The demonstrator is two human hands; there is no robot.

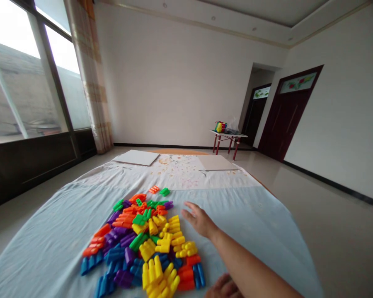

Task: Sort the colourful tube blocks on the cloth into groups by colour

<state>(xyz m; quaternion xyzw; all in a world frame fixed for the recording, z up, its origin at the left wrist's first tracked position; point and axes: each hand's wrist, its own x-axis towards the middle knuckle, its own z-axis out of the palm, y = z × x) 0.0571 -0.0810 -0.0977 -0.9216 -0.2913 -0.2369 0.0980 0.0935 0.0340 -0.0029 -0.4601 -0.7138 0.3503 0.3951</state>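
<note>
My right hand [199,220] reaches in from the lower right, just above the blue cloth and right of a heap of plastic building blocks [124,219]. Its thumb and fingers are apart, with nothing between them. The blocks are shaped like joined tubes, in orange, green, purple, blue and yellow. Closest to this hand are yellow blocks [174,223] on the heap's right side. My left hand [224,287] shows only in part at the bottom edge, below the right forearm. Its fingers are mostly cut off, near an orange block [186,277] and a blue block [199,276].
A blue cloth [255,231] covers the near table. Two flat boards, a white one [136,157] and a beige one [216,162], lie at its far end. Beyond stands a small table [228,135] with a colourful bag [220,126]. Windows are left, doors right.
</note>
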